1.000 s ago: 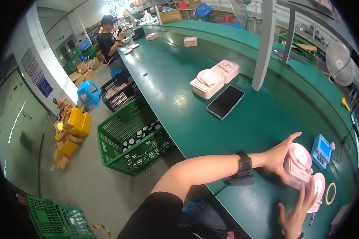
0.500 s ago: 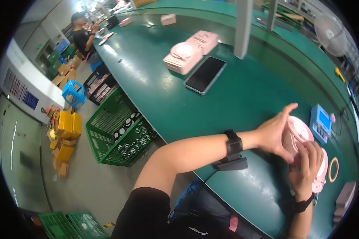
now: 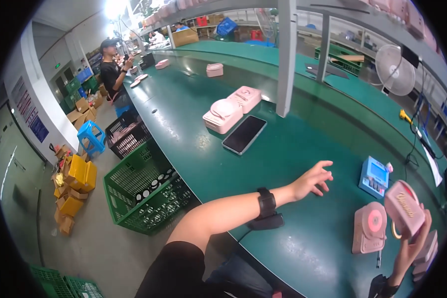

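A: Why is the pink device (image 3: 405,207) up off the worktop (image 3: 263,164)?

B: The right hand (image 3: 413,237) has its fingers clamped round it, tilted, above a second pink unit (image 3: 369,232) lying flat. The left hand (image 3: 314,180) hovers empty, fingers spread.

A: And around them?

B: A long green worktop; a blue meter (image 3: 374,176) at near right, a dark tablet (image 3: 244,134) farther off, green crates (image 3: 146,193) on the floor left.
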The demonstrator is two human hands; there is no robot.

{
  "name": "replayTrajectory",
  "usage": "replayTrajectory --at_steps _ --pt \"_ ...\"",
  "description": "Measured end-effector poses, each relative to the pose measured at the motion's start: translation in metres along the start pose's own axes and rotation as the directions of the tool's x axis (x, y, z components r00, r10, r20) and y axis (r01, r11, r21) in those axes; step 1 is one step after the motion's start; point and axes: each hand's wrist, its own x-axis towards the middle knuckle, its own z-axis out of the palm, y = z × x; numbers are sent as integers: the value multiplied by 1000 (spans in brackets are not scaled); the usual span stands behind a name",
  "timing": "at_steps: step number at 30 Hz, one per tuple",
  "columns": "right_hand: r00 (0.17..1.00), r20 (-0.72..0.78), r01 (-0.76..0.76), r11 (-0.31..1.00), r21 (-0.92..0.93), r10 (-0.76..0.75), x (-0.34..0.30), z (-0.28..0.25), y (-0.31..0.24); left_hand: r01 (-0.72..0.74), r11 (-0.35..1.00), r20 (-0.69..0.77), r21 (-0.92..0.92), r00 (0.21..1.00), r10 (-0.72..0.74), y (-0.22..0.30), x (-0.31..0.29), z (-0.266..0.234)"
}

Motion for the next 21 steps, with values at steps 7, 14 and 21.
replayTrajectory --at_steps 7,14,21 --pt "973 -216 -160 919 -359 85 -35 -126 125 -15 999 28 29 1000 15 12 11 -7" --pt "900 -374 -327 913 -245 222 -55 -102 152 -33 998 20 53 999 32 6 12 -7" --pt "728 -559 -427 900 84 398 -69 -109 157 48 963 -53 263 998 -35 12 5 18"
